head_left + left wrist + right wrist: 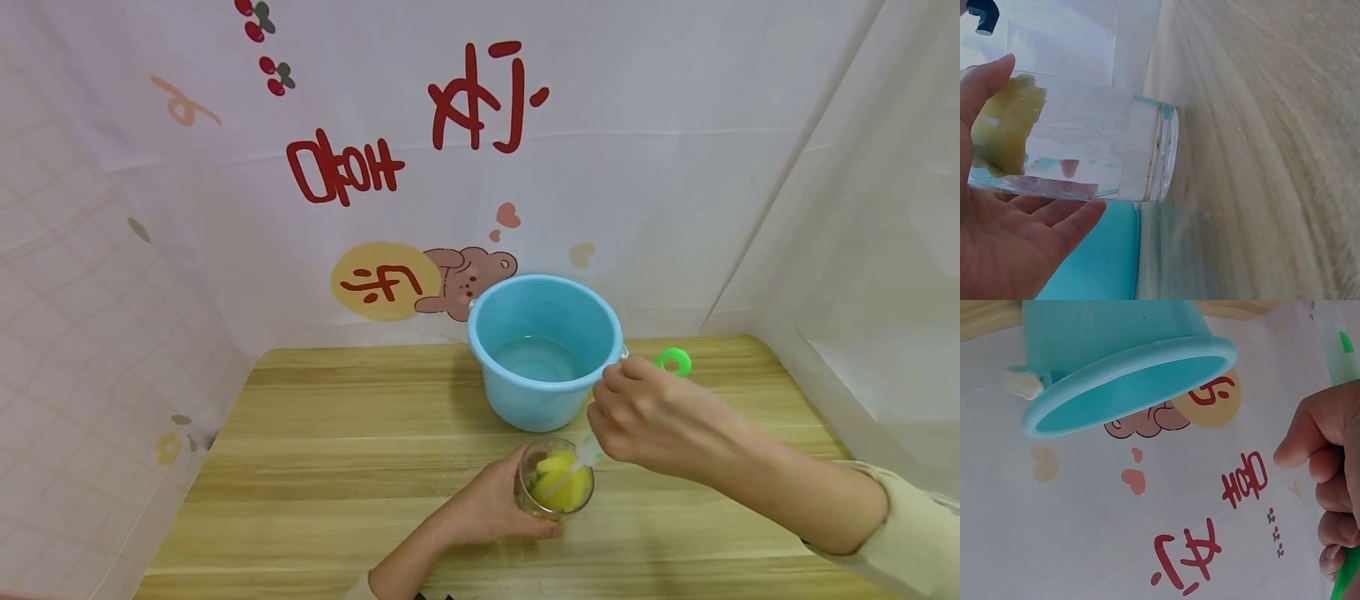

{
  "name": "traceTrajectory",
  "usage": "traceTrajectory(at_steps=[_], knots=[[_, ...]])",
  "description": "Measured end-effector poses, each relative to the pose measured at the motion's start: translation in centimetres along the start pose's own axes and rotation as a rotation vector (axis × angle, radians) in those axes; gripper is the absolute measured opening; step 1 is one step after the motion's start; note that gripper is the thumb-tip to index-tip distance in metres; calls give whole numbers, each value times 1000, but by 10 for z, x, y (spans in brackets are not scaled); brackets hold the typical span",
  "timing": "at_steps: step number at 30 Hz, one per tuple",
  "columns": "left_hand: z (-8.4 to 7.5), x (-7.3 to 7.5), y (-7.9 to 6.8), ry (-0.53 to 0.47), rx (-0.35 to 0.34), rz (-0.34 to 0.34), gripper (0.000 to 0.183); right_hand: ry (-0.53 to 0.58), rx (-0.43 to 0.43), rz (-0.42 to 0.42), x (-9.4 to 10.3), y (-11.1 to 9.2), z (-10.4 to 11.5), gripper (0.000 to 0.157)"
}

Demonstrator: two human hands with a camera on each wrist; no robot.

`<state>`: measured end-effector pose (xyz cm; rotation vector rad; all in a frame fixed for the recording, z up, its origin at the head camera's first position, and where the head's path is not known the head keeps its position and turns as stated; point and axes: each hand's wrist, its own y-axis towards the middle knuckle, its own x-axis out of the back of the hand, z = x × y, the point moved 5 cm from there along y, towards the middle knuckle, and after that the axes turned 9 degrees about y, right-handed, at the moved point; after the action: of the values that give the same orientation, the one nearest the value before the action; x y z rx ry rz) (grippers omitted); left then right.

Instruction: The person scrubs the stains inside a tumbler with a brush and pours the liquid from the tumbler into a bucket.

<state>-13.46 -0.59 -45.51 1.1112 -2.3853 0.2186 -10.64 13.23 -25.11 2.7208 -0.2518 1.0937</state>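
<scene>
A clear drinking glass (1085, 134) stands upright in my left hand (491, 504); the thumb lies along one side and the fingers along the other. Whether its base touches the table cannot be told. Inside the glass is the yellow sponge head (567, 487) of a cup brush (588, 451), pressed into its upper part. My right hand (641, 412) grips the brush's green handle (1346, 575) above and to the right of the glass, fingers curled round it. The handle's ring end (675, 362) sticks out behind the fist, and a pale neck slants down into the glass.
Just behind the glass, a light blue bucket (525, 400) stands on the wooden table (337, 442), its rim close to my right fist. A printed white sheet (637, 150) hangs behind the table, with pale sheeting at both sides.
</scene>
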Motion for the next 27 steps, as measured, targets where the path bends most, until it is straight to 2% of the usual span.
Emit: traceTrajectory(at_steps=[6,13,20,27], knots=[[0,-1,1,-8,-9,-2,76,-73,34,-26,3,8,3,16],[1,0,0,-18,-26,-2,76,-39,34,-43,0,16,-2,21],[1,-2,1,-59,-38,14,82,-71,13,37,-10,22,-9,27],[1,-1,1,-43,-45,23,85,-21,-27,78,-27,13,-18,35]])
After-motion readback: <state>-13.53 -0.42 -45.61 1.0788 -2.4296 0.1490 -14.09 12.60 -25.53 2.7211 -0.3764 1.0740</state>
